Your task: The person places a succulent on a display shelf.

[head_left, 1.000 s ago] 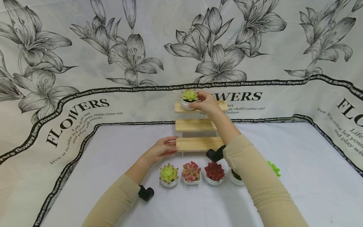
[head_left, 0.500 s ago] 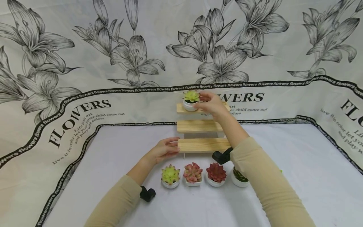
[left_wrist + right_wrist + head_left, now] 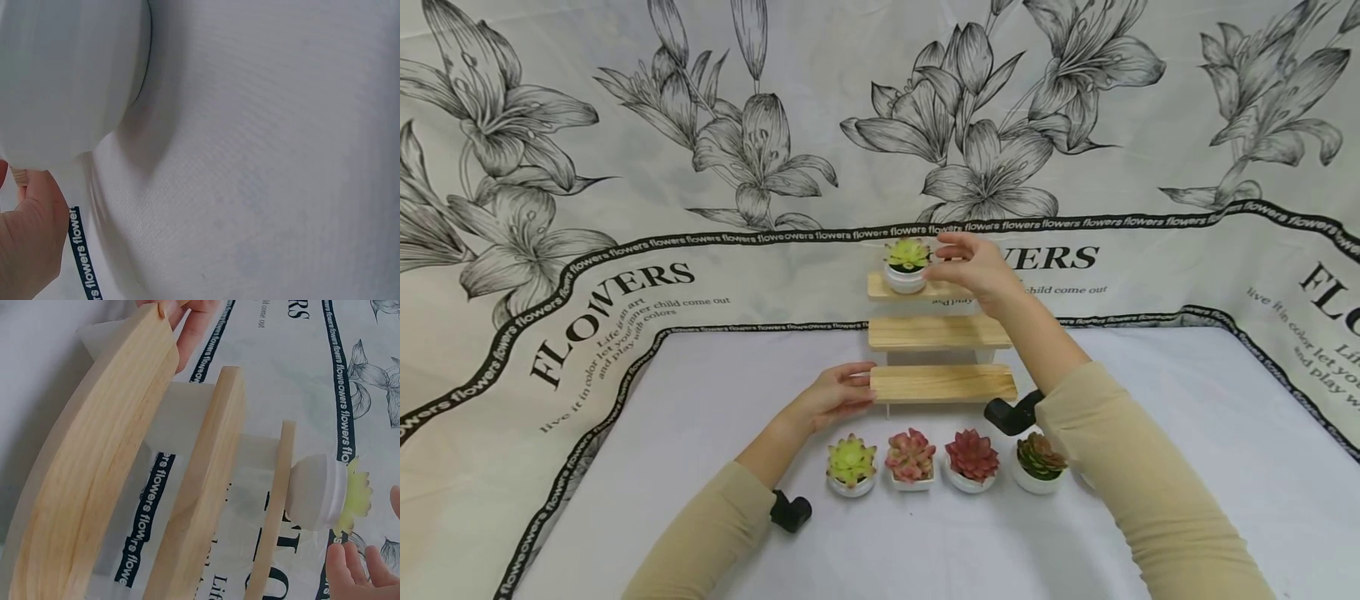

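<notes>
A three-tier wooden display stand (image 3: 943, 383) stands at the back of the table. My left hand (image 3: 831, 398) grips the left end of its lowest shelf, thumb and fingers around the board in the right wrist view. On the left part of the top shelf (image 3: 275, 500) sits a yellow-green succulent (image 3: 906, 267) in a round white pot. Just right of that pot is my right hand (image 3: 977, 271), its fingers parted and holding nothing. The right wrist view shows a gap between the fingers (image 3: 359, 575) and the plant.
In front of the stand, a row of white-potted succulents holds a yellow-green one (image 3: 851, 462), a pink one (image 3: 911, 457), a dark red one (image 3: 972, 457) and a green-brown one (image 3: 1039, 457). Another pot is mostly behind the right sleeve (image 3: 1150, 483). A flower-print cloth (image 3: 790, 283) hangs behind.
My right hand has let go of the potted succulent and drawn back to the right. The pot stays on the top shelf. My left hand keeps its grip on the lowest shelf.
</notes>
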The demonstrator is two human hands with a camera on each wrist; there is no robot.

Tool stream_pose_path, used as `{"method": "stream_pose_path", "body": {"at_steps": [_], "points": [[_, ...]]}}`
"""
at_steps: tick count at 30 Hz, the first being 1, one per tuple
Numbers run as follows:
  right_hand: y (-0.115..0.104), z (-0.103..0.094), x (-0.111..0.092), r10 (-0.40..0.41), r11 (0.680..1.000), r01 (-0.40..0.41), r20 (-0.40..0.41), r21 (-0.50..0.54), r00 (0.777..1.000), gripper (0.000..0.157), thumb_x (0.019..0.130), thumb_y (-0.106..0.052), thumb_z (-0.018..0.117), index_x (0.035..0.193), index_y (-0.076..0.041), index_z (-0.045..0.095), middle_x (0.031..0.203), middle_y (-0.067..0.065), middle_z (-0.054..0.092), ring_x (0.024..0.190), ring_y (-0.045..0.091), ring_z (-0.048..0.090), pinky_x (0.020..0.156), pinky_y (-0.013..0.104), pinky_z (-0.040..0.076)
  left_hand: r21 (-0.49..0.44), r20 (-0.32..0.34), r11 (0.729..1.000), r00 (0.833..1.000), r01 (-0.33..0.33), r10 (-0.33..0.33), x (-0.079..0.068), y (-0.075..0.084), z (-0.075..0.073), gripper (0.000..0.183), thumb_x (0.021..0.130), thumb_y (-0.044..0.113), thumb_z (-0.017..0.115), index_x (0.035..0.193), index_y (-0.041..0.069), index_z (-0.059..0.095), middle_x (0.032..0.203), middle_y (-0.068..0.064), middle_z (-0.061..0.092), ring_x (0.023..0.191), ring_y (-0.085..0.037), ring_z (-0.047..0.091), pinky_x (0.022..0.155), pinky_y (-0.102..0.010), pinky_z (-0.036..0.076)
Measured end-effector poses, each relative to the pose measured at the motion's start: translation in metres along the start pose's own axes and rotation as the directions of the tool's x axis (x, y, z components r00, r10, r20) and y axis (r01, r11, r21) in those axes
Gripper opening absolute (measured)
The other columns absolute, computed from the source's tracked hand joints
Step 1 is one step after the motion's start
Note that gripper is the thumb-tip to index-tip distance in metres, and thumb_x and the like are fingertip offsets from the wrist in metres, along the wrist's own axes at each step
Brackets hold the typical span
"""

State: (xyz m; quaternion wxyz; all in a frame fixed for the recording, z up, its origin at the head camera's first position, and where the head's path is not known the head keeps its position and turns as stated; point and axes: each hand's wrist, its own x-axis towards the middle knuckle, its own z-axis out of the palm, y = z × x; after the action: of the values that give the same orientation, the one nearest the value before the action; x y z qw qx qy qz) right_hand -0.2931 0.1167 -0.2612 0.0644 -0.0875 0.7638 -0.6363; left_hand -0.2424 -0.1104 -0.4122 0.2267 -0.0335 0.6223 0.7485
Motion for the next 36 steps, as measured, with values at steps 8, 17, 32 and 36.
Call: {"method": "stream_pose_path", "body": {"at_steps": [8, 17, 32, 36], "points": [[-0.003, -0.008, -0.018, -0.044, 0.998, 0.048, 0.074, -0.047, 0.996, 0.067, 0.083, 0.001, 0.066, 0.142, -0.003, 0.034, 0.135, 0.021, 0.04, 0.121, 0.031, 0.039, 0.101, 0.042, 0.036, 0.009, 0.026, 1.0, 1.0, -0.012, 0.011, 0.0, -0.002, -0.002, 0.056, 0.086, -0.013, 0.054, 0.139, -0.002, 0.038, 0.134, -0.026, 0.044, 0.094, -0.018, 0.058, 0.088, -0.032, 0.05], [-0.001, -0.017, -0.044, -0.057, 0.995, 0.068, 0.149, -0.068, 0.987, 0.066, 0.084, -0.001, 0.065, 0.142, -0.002, 0.033, 0.136, 0.022, 0.038, 0.121, 0.034, 0.039, 0.1, 0.039, 0.039, 0.018, 0.009, 1.0, 1.0, -0.007, 0.007, -0.002, -0.003, 0.0, 0.055, 0.086, -0.012, 0.054, 0.138, 0.0, 0.04, 0.133, -0.024, 0.047, 0.095, -0.018, 0.058, 0.087, -0.032, 0.05], [0.017, -0.033, -0.075, -0.063, 0.997, 0.072, 0.228, -0.031, 0.972, 0.063, 0.084, 0.0, 0.065, 0.139, 0.004, 0.035, 0.13, 0.019, 0.044, 0.111, 0.021, 0.048, 0.088, 0.026, 0.048, 0.039, 0.012, 0.999, 0.999, -0.03, 0.03, -0.002, -0.003, 0.0, 0.055, 0.086, -0.011, 0.055, 0.139, -0.003, 0.038, 0.134, -0.025, 0.045, 0.09, -0.014, 0.059, 0.082, -0.03, 0.05], [0.022, -0.042, -0.083, -0.065, 0.996, 0.076, 0.231, -0.04, 0.971, 0.062, 0.084, -0.002, 0.066, 0.137, 0.004, 0.037, 0.125, 0.012, 0.049, 0.109, 0.018, 0.05, 0.088, 0.027, 0.048, 0.019, 0.024, 0.999, 0.999, -0.033, 0.032, -0.001, -0.003, 0.0, 0.056, 0.087, -0.012, 0.053, 0.139, -0.003, 0.037, 0.134, -0.026, 0.045, 0.089, -0.014, 0.058, 0.081, -0.027, 0.05]]}}
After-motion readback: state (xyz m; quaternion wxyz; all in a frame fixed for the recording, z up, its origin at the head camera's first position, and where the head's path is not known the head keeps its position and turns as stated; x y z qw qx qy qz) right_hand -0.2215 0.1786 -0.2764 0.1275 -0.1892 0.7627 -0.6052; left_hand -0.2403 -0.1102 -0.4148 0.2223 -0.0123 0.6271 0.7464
